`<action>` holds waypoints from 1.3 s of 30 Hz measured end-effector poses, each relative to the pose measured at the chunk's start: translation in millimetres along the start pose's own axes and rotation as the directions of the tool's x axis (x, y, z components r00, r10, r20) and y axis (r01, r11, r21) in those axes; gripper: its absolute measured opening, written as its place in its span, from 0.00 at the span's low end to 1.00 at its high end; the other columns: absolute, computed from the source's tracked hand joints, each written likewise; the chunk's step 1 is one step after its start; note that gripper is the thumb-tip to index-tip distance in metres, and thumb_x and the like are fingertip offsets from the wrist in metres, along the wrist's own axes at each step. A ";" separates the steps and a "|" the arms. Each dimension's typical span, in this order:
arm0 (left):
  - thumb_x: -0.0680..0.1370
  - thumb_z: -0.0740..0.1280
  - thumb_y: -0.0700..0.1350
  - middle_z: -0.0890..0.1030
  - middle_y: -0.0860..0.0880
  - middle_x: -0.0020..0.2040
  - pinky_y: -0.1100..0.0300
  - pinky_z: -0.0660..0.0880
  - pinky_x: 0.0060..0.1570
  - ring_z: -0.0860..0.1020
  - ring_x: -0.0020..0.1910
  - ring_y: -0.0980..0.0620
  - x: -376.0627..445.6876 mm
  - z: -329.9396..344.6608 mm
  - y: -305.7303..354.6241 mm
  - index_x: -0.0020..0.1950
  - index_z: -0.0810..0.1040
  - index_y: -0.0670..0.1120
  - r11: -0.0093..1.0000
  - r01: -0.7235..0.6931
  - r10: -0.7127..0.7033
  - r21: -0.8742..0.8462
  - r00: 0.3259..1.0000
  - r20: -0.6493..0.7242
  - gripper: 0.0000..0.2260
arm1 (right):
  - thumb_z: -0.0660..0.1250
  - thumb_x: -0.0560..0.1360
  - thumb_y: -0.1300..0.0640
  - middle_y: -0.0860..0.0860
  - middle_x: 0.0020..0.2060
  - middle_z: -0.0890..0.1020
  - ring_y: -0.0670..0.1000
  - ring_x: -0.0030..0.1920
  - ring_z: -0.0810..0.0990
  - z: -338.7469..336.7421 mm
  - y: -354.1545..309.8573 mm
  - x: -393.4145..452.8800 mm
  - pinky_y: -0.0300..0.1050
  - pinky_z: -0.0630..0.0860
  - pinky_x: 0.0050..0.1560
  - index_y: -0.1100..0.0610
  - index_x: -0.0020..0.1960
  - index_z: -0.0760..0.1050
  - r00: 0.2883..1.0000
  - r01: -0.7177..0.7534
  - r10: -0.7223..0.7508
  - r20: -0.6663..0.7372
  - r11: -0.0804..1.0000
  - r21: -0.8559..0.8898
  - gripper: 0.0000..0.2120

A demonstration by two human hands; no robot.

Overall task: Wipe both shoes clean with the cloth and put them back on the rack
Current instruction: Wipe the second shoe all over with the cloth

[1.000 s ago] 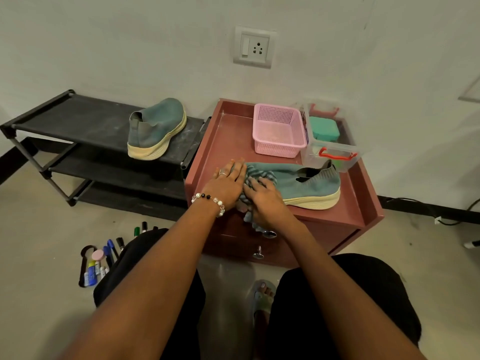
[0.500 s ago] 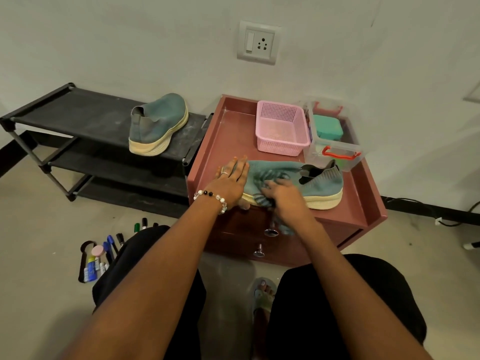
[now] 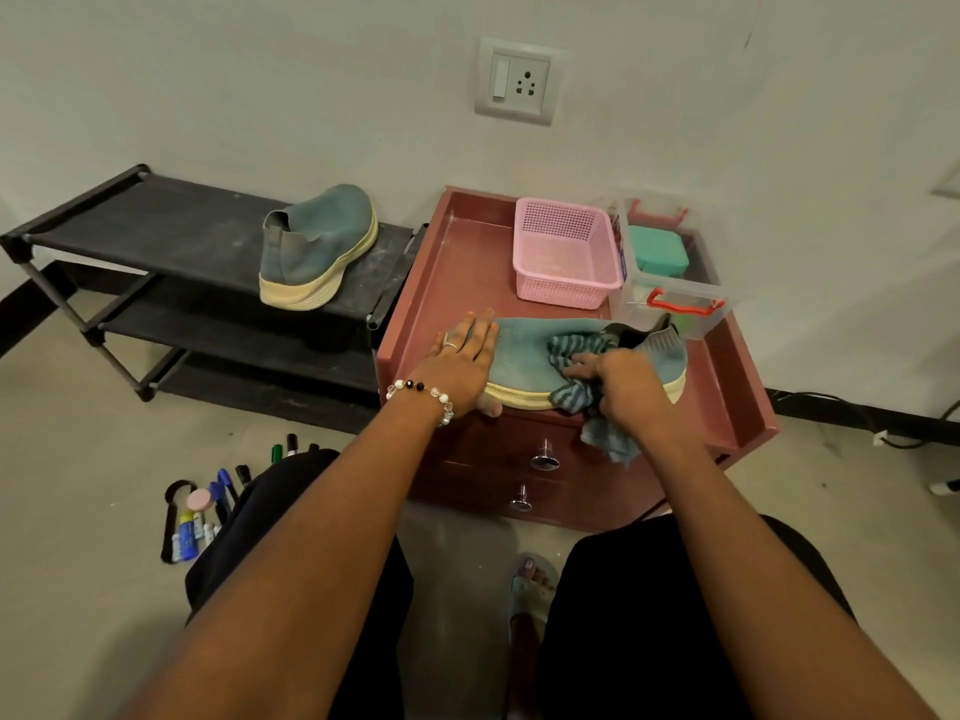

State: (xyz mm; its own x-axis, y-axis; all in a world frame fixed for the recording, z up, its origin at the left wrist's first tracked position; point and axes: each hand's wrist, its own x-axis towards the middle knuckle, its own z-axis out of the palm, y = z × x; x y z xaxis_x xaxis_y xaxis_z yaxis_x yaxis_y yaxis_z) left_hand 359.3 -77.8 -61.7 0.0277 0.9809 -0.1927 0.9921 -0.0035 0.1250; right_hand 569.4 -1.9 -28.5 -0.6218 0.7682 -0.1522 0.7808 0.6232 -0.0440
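Observation:
A teal knit shoe (image 3: 524,350) with a cream sole lies on its side along the front of the maroon cabinet top (image 3: 457,272). My left hand (image 3: 460,363) lies flat on its toe with straight fingers, thumb under the sole edge. My right hand (image 3: 626,384) grips a striped blue-grey cloth (image 3: 574,363) against the shoe's middle, near the ankle opening; a corner of cloth hangs over the cabinet front. The second teal shoe (image 3: 317,246) stands on the top shelf of the black rack (image 3: 156,226), left of the cabinet.
A pink basket (image 3: 563,254) and a clear box (image 3: 670,283) with red handles and a green case stand behind the shoe. Two drawer knobs (image 3: 543,459) face me. Markers and tubes (image 3: 208,506) lie on the floor by my left knee. Cables run along the right wall.
My right hand has slid the cloth along the shoe from the toe toward the ankle opening. My left hand has stayed on the toe.

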 end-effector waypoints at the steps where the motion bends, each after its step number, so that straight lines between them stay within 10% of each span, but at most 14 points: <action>1: 0.73 0.67 0.61 0.33 0.45 0.77 0.42 0.42 0.73 0.35 0.76 0.45 0.2 0.1 0.4 0.77 0.36 0.41 1.000 0.001 -0.001 -0.008 1.000 0.000 0.50 | 0.68 0.71 0.63 0.50 0.65 0.76 0.56 0.65 0.72 5.9 -5.3 1.8 0.44 0.65 0.67 0.50 0.65 0.76 0.999 -0.004 0.002 -0.049 0.999 -0.042 0.23; 11: 0.77 0.66 0.54 0.32 0.43 0.76 0.41 0.43 0.73 0.33 0.76 0.43 -4.2 -0.9 6.1 0.77 0.38 0.39 1.000 0.025 -0.025 -0.005 1.000 0.018 0.45 | 0.73 0.64 0.63 0.49 0.63 0.78 0.53 0.63 0.73 19.4 -69.1 9.0 0.39 0.67 0.62 0.54 0.64 0.77 0.970 0.196 -0.181 -0.160 0.976 0.089 0.28; 16: 0.74 0.66 0.61 0.32 0.44 0.77 0.42 0.42 0.73 0.34 0.76 0.45 -0.3 1.9 2.5 0.77 0.35 0.41 1.000 0.024 -0.024 0.009 1.000 0.011 0.50 | 0.69 0.68 0.69 0.56 0.58 0.81 0.55 0.59 0.78 -3.0 -24.8 -7.0 0.37 0.67 0.61 0.57 0.56 0.81 0.983 -0.003 0.066 -0.170 0.936 0.352 0.19; 21: 0.74 0.67 0.61 0.32 0.44 0.77 0.42 0.41 0.72 0.34 0.76 0.44 2.6 6.3 1.7 0.77 0.35 0.41 1.000 0.016 -0.016 -0.011 1.000 -0.015 0.50 | 0.66 0.70 0.66 0.59 0.55 0.80 0.61 0.56 0.77 2.2 -7.0 -3.3 0.47 0.72 0.58 0.53 0.56 0.81 0.965 -0.163 0.188 -0.182 0.976 0.147 0.17; 28: 0.76 0.67 0.55 0.31 0.42 0.76 0.39 0.43 0.72 0.33 0.75 0.41 0.1 5.8 5.5 0.77 0.37 0.39 0.999 0.027 -0.027 0.029 1.000 -0.006 0.46 | 0.65 0.73 0.63 0.59 0.51 0.79 0.60 0.54 0.77 16.8 -81.5 4.1 0.47 0.73 0.54 0.57 0.57 0.79 0.963 0.031 0.012 -0.269 0.987 0.156 0.14; 33: 0.69 0.75 0.55 0.35 0.43 0.78 0.42 0.50 0.74 0.38 0.77 0.42 -3.1 -0.5 2.3 0.78 0.38 0.40 0.995 0.005 -0.003 0.095 1.000 -0.014 0.55 | 0.78 0.61 0.65 0.51 0.49 0.84 0.48 0.48 0.81 -4.5 -66.3 0.8 0.28 0.69 0.46 0.56 0.54 0.82 0.959 -0.012 0.192 -0.207 0.759 0.651 0.22; 39: 0.69 0.72 0.60 0.43 0.40 0.79 0.43 0.48 0.75 0.46 0.77 0.40 -3.9 -0.7 6.1 0.79 0.44 0.43 0.950 0.009 0.027 0.313 0.993 -0.113 0.51 | 0.78 0.61 0.68 0.51 0.45 0.83 0.50 0.46 0.82 -29.1 -35.7 -18.7 0.46 0.80 0.52 0.59 0.54 0.81 0.849 -0.031 0.495 -0.187 0.399 0.917 0.22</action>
State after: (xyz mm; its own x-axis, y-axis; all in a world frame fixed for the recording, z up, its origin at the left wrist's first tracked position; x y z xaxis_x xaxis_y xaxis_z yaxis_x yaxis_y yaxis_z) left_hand 365.2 -81.5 -59.5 0.0411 0.9961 -0.0784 0.9807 -0.0552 -0.1877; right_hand 551.4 -34.2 4.7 -0.1526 0.9877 0.0339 0.3863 0.0912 -0.9178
